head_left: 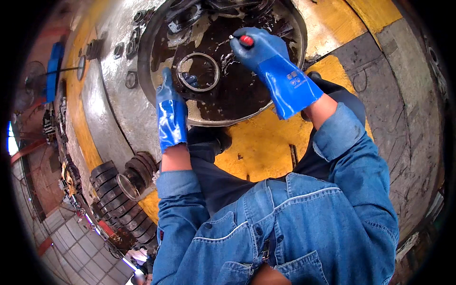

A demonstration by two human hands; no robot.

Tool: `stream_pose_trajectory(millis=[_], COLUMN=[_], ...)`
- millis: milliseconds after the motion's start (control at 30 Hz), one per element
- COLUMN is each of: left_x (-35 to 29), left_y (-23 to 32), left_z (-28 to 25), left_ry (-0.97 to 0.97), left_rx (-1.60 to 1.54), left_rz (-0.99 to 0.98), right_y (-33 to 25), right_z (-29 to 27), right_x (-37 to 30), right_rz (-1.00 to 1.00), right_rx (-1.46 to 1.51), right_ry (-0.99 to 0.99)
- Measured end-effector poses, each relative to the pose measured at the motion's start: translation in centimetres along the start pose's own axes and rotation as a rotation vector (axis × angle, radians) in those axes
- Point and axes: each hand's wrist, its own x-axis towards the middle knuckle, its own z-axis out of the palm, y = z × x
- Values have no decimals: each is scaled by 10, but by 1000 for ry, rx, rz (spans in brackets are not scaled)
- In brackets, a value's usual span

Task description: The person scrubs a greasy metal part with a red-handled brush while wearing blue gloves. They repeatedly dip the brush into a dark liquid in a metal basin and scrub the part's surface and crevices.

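Note:
My left hand [170,97], in a blue rubber glove, grips a shiny metal ring [199,54] by its left side. Its thumb points up along the outside, and blue fingertips show through the opening. Both are over a large round basin [223,122] of dark, oily liquid. To the right, my right hand [259,50], gloved the same way, is closed around a red-handled tool [246,41]. Only the handle's end and a small pale tip show; its kind is hidden by the fist. The tool is apart from the ring.
Dark metal parts [183,19] lie at the basin's far side. Several small dark rings [131,79] rest on the metal surface to the left. Stacked ribbed black parts [121,204] stand at lower left, beside further rings [127,186]. Yellow floor plates [259,147] lie beneath me.

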Motion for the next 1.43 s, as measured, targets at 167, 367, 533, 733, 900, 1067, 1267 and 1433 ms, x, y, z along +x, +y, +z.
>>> stream_pose_trajectory(millis=[167, 367, 533, 733, 900, 1067, 1267, 1433], left_x=[3, 2, -18, -17, -25, -26, -26, -24], left_y=[11, 17, 31, 30, 38, 39, 42, 44], left_z=[3, -1, -3, -20, -19, -9, -14, -23], left_ry=[147, 194, 87, -3, -1, 43, 89, 32], left_rx=[-395, -397, -491, -457, -513, -585, -616, -628], left_rz=[-266, -294, -290, -216, -201, -202, -185, -170], right_y=[4, 14, 21, 47, 28, 36, 34, 39], right_z=[-6, 0, -3, -11, -20, -18, -14, -11], right_x=[7, 0, -32, -60, -62, -63, -64, -61], right_rz=[303, 262, -55, -246, 60, 64, 113, 161], right_rx=[74, 10, -81, -39, 55, 50, 45, -36], right_ry=[-212, -256, -21, 15, -48, -58, -45, -106])
